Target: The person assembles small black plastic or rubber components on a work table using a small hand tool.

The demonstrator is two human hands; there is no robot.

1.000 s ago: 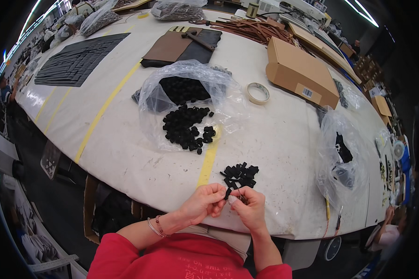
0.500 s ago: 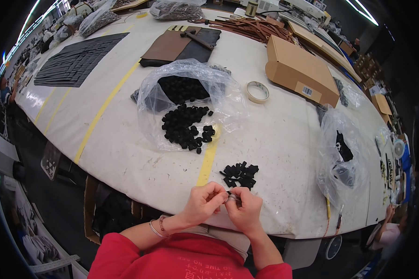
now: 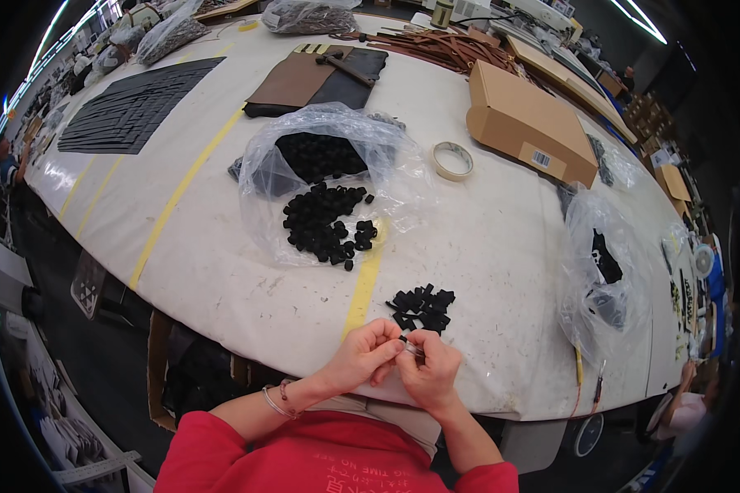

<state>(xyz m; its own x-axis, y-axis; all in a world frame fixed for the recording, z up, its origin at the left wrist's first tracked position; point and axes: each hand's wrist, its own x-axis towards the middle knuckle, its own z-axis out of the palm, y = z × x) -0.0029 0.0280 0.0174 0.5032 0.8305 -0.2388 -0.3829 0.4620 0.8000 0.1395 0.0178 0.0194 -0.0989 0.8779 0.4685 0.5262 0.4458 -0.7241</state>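
Note:
My left hand (image 3: pixel 360 357) and my right hand (image 3: pixel 430 367) meet at the table's near edge, fingertips pinched together. Between them is a small black piece (image 3: pixel 402 338), its near end hidden by the left fingers. Something slim and silvery (image 3: pixel 415 351) shows in my right fingers; its kind is unclear. Just beyond the hands lies a loose pile of small flat black pieces (image 3: pixel 422 309). Farther off, a clear plastic bag (image 3: pixel 259 222) lies open, with many small black rolled pieces (image 3: pixel 321 218) spilling from its mouth.
A tape roll (image 3: pixel 453 161) and a cardboard box (image 3: pixel 530 123) sit beyond, to the right. Another clear bag (image 3: pixel 588 308) lies at right, near two slim tools (image 3: pixel 598 386). Dark strips (image 3: pixel 140 107) and brown and black sheets (image 3: pixel 312 82) lie farther back. Other people are at both edges.
Both hands stay pinched together in nearly the same place, with slight finger movement. The silvery thing in the right fingers shows a little more. The piles look unchanged.

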